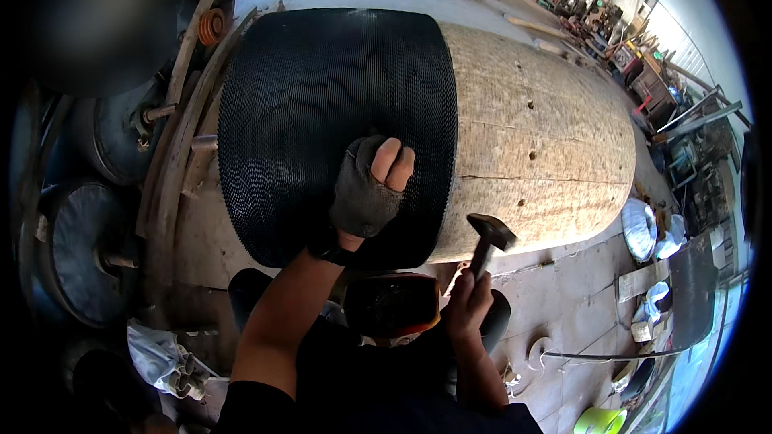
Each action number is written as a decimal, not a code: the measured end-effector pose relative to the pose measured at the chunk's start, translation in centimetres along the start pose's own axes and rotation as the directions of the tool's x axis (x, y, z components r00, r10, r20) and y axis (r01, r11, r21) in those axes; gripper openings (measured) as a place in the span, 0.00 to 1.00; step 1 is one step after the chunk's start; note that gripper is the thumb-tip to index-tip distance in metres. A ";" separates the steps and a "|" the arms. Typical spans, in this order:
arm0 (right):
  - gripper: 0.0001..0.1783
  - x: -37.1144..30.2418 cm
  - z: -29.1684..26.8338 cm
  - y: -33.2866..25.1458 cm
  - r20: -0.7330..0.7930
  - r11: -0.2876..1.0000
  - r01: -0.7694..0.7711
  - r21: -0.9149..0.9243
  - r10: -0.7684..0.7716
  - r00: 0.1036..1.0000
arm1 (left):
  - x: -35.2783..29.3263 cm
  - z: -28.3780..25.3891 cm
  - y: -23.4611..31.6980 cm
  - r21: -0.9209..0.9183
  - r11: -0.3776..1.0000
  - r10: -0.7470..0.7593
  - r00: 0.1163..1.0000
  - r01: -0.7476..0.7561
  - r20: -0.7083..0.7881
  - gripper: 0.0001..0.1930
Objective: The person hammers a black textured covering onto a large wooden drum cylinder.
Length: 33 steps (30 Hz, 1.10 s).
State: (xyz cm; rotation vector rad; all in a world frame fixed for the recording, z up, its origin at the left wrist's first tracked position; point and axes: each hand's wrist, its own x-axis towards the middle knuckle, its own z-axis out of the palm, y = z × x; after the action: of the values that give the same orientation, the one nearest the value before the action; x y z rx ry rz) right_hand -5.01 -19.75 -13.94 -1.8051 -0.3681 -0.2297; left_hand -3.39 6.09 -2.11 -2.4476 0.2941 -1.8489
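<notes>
A large drum lies across the view, its left part wrapped in black ribbed sheet [322, 72] with jagged edges. Pale wood [543, 137] with several dark holes shows on its right part. My left hand [370, 185], in a dark fingerless glove, rests on the black sheet near its right edge. Its fingers are curled closed, and whatever they may hold is hidden. In my bare right hand [468, 301] is the handle of a hammer [492, 231], its head raised beside the wooden part's near edge. A dark container with an orange rim [430, 317] sits at my lap.
Dark rollers [92, 253] and long wooden boards [181, 145] stand along the left. White bundles [639, 229], wood pieces and a dark curved sheet [694, 293] lie at right. A yellow-green bucket [599, 420] stands at lower right. Clutter and machinery fill the far right.
</notes>
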 end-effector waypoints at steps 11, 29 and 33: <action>0.11 -1.4 0.1 3.6 0.051 0.965 0.067 -0.254 -0.055 0.997 | 0.0 -0.5 0.5 0.086 0.996 0.001 0.999 -0.004 0.043 0.15; 0.10 -3.7 -2.0 4.6 0.115 0.995 0.038 -0.095 -0.027 0.993 | -5.9 -0.3 12.5 -0.218 0.926 -0.210 0.899 0.309 0.384 0.28; 0.12 -3.3 -1.8 3.5 0.133 0.996 0.062 -0.069 -0.053 0.990 | -4.7 0.3 13.7 -0.215 0.833 -0.359 0.794 0.510 0.491 0.31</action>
State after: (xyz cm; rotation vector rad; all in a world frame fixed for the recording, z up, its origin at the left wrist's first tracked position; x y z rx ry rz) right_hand -6.78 -22.75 -17.73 -1.8885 -0.5109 -0.1675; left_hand -5.93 -6.43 -8.87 -3.3226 -0.0026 -1.3821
